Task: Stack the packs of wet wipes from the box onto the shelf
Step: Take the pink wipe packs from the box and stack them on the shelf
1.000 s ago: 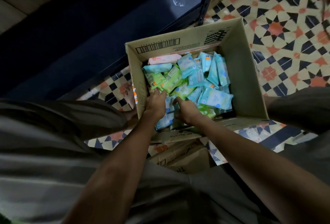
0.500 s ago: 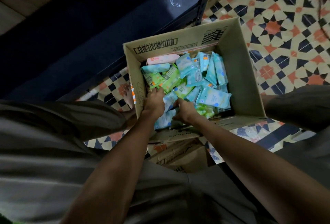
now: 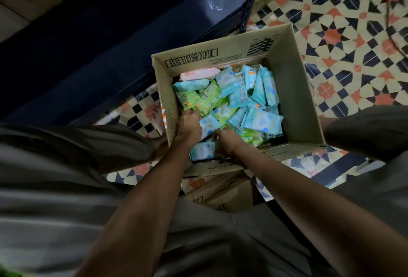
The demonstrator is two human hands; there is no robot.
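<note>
**Both hands down in the box, gathering packs at its near-left corner**

The cardboard box (image 3: 293,91) sits on the patterned tile floor (image 3: 353,40), open-topped, with a loose heap of wet-wipe packs (image 3: 238,100) inside. The dark shelf (image 3: 110,40) lies beyond the box, up and to the left, so any pack lifted must travel away from the body and leftward; the left hand is the nearer to it.

The left hand (image 3: 189,124) is curled over the packs against the near-left wall, its fingertips buried among green packs. The right hand (image 3: 224,142) is curled beside it on a pale blue pack (image 3: 202,151) at the near edge, which lies roughly flat, long axis running left to right. Whether either grip is closed I cannot tell.

Counting what shows: one pink pack (image 3: 198,73), perhaps five or six green, well over a dozen blue, jumbled at all angles.
</note>
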